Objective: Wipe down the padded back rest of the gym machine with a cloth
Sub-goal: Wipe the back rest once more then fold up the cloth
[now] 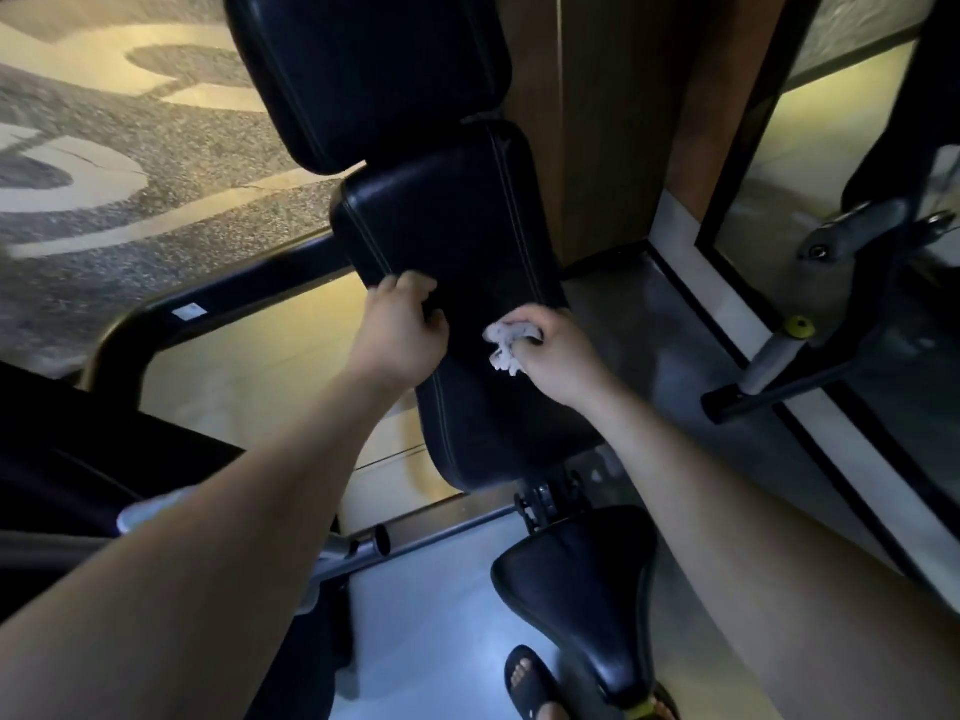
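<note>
The black padded back rest [457, 220] runs down the middle of the head view, with pale stitching along both sides. My left hand [402, 330] grips its left edge about halfway down. My right hand [553, 356] presses a crumpled white cloth [506, 345] against the pad's right side, level with my left hand. Below my hands the pad [483, 433] continues down to its rounded lower end.
A second black pad [374, 75] sits above the back rest. The black seat [582, 589] lies below, near my sandalled foot [530, 683]. A black frame tube [208, 298] curves at left. A grey lever arm with a yellow knob [800, 327] stands at right, beside a wooden panel [613, 122].
</note>
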